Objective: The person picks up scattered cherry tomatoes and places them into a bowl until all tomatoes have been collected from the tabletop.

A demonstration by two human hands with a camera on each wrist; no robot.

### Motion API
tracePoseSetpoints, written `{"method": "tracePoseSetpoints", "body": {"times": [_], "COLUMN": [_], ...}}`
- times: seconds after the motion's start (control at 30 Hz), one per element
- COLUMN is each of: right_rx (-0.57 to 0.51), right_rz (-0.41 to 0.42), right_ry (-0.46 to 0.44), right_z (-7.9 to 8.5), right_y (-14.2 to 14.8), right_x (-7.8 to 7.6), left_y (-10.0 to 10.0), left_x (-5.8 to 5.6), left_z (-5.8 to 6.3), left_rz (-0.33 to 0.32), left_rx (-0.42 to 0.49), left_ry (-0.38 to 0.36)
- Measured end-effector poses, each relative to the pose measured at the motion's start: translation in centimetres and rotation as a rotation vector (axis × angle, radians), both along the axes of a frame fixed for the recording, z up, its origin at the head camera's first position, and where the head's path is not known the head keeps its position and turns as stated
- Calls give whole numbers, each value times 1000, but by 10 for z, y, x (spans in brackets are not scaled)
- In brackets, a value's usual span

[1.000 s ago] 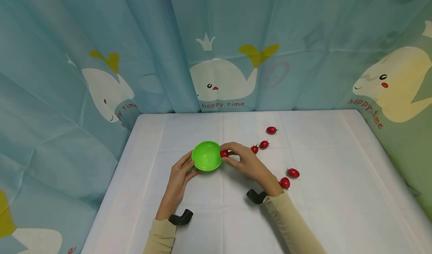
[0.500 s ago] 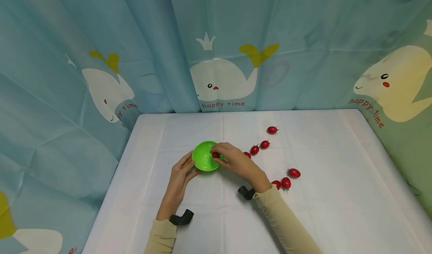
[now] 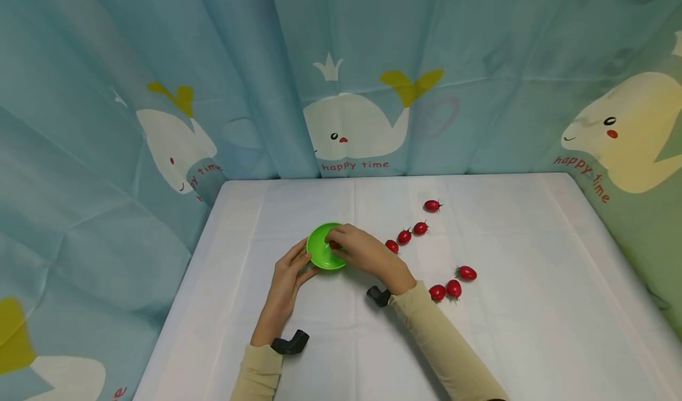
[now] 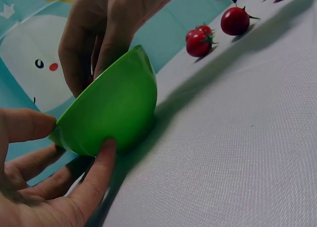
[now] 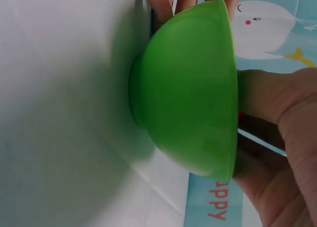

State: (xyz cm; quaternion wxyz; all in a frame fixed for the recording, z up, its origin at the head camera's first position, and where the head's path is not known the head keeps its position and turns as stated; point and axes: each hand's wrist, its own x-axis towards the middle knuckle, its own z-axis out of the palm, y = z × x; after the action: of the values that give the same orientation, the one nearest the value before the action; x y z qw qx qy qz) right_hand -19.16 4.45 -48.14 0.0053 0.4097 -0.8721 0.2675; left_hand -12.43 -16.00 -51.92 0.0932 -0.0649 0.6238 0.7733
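Observation:
A green bowl (image 3: 318,250) stands upright on the white table. My left hand (image 3: 285,279) holds it from the left, fingers spread along the side and rim, as the left wrist view shows on the bowl's outer wall (image 4: 116,108). Between the fingertips of my right hand (image 3: 370,254) is a cherry tomato (image 3: 334,245), mostly covered by the fingers. That hand reaches over the right rim, its fingertips down inside the bowl. In the right wrist view the bowl wall (image 5: 193,88) hides most of those fingertips.
Right of the bowl, a row of several cherry tomatoes (image 3: 404,237) runs toward the back. More tomatoes (image 3: 454,289) lie near the right forearm. Beyond the table (image 3: 511,330) hangs a blue whale-print curtain (image 3: 240,63). Each wrist carries a black camera mount (image 3: 290,343).
My right hand has moved left from beside the bowl's rim to inside it, carrying the cherry tomato. Tomatoes behind that hand and arm have come into sight. The left hand keeps its hold.

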Motion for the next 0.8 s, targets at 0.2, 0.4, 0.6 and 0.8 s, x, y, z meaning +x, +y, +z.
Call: {"method": "tracePoseSetpoints", "body": {"times": [0.2,0.4,0.6,0.8], "right_rx": [61,120,165,200], "right_rz": [-5,5,3,26], "right_ry": [-55,-66,-82,-114], "right_z": [-2,-2,-1,2], "right_y": [-7,-12,-16,-21], "right_x": [-2,-1,-1,-4], "left_y": [0,0,1,0], "left_x": [0,2,2,2], "left_z": [0,0,0,0], "left_rz": [1,-3,-5,6], "left_rx": [8,0,9,15], "left_ry": [4,10,11,-9]}}
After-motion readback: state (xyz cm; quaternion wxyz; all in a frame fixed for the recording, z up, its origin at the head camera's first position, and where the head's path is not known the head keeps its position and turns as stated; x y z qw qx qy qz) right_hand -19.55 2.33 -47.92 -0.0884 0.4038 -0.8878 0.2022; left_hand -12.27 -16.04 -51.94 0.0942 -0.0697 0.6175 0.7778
